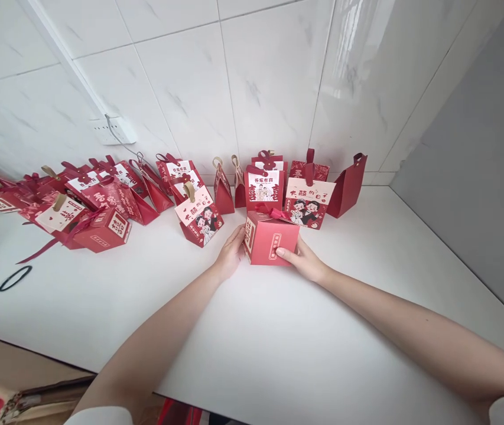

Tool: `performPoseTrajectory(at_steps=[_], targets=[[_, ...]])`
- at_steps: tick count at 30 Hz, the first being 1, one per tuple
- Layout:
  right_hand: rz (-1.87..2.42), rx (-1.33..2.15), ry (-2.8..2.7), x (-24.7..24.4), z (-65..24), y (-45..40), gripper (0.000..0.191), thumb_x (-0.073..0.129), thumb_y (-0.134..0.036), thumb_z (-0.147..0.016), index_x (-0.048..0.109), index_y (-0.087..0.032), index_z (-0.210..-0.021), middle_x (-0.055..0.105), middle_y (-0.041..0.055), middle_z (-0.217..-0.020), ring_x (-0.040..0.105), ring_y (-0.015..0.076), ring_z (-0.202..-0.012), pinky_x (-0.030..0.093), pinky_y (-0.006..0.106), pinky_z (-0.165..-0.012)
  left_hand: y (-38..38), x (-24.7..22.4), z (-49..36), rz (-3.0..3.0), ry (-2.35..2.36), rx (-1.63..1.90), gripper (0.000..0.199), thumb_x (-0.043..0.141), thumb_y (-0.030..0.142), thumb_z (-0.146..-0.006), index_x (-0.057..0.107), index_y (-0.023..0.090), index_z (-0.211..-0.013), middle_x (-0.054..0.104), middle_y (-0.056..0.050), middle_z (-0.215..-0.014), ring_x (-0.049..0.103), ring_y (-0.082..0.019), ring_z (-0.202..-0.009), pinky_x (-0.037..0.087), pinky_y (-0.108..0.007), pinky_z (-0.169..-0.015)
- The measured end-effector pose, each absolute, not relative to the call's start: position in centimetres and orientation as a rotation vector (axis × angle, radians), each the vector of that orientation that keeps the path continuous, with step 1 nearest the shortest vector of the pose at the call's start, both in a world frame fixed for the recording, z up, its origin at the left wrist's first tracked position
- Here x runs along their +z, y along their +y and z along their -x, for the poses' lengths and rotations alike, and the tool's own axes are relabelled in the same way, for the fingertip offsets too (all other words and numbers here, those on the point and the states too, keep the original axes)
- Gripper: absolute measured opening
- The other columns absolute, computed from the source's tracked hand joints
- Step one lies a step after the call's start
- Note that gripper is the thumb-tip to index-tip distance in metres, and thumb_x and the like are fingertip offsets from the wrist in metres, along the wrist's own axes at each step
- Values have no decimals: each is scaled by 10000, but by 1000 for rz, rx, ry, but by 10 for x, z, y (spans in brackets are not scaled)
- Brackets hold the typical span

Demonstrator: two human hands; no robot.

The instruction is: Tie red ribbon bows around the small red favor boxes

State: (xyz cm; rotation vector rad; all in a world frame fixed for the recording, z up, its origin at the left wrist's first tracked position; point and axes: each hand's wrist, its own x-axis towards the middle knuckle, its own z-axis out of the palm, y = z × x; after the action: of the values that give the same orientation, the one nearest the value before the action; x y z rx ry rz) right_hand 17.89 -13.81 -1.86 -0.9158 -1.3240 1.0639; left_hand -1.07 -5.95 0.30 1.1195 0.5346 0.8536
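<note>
A red gift box [263, 239] with a ribbon bow on top is held between my two hands at the middle of the table. My left hand [231, 255] presses against its left side, fingers partly hidden behind it. On the right, my right hand [302, 258] grips the box with the thumb across its front face, near a printed label. Just behind stand a cream-topped gift box [307, 203] with a cartoon couple and a red box [264, 188] with a white top panel. To the left of my left hand stands another cartoon-couple box [199, 218].
More red gift boxes [112, 200] crowd the left of the white table [344, 330]. A dark ring-shaped band [15, 278] lies near the left edge. A tiled wall [269, 77] with a socket [112, 130] rises behind, and a grey panel [477, 147] borders the right. A cardboard carton [25, 366] sits below the front edge.
</note>
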Motion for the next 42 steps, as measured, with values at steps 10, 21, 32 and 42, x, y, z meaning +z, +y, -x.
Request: performPoseTrajectory(at_steps=[10,21,32,42], targets=[[971,875,-1201,-14,-185,-136,1115,741,-494,-821,-128,-421,-1516,193,92,-1584,475,309,-1298,502,517,-984,-54,-5,9,-1426,621,928,698,760,497,-719,480,205,-1288,546,-137,-1353,508,-331,-1260,445,-456,-1006],[906,1202,-1229,-19,-188,-130,773,588,-604,-891,258,-271,-1505,403,98,-1488,376,286,-1379,347,495,-1138,-51,-4,16,-1170,568,934,547,577,597,-842,500,263,-1269,514,-93,-1421,498,-316,-1291,459,-506,-1006],[702,1268,-1404,-12,-199,-130,876,739,-460,-822,234,-313,-1522,232,35,-1585,247,264,-1444,257,457,-1183,-41,-3,22,-1233,458,719,675,762,445,-740,503,289,-1343,467,-101,-1467,449,-354,-1338,485,-484,-998],[655,1451,-1269,-12,-204,-129,774,722,-381,-846,315,-283,-1498,430,78,-1478,402,276,-1361,275,497,-1169,-41,-8,18,-1217,505,760,677,746,534,-728,530,251,-1304,521,-131,-1401,465,-364,-1316,445,-527,-1009]])
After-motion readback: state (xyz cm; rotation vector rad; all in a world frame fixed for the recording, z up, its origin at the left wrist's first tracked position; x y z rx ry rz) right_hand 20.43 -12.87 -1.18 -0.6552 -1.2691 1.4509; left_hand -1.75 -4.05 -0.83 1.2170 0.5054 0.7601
